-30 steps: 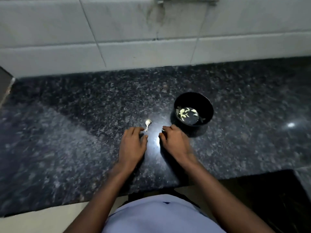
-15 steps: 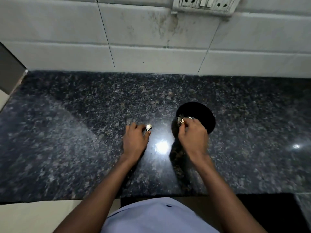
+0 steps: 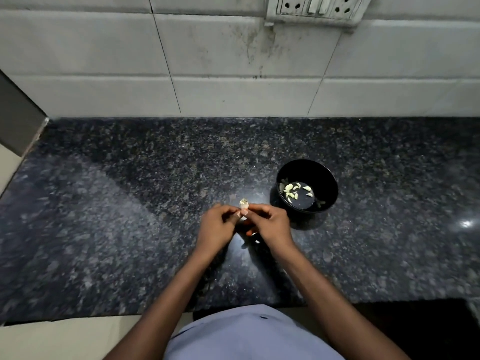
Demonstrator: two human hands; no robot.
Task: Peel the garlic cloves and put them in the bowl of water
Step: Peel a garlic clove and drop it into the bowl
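A small pale garlic clove [image 3: 244,203] with its papery skin is pinched between my two hands just above the dark granite counter [image 3: 130,203]. My left hand [image 3: 218,229] holds it from the left with fingers curled. My right hand [image 3: 270,224] pinches it from the right. A black bowl [image 3: 324,178] of water stands to the right of my hands, apart from them. Several peeled cloves [image 3: 293,190] float in it.
A white tiled wall [image 3: 207,74] rises behind the counter, with a socket plate [image 3: 317,9] at the top. A grey upright panel [image 3: 15,120] bounds the counter at the far left. The counter's front edge runs just before my body.
My right hand has come back from over the bowl to meet my left hand. My left hand has lifted the clove off the counter, and both hands now pinch it.
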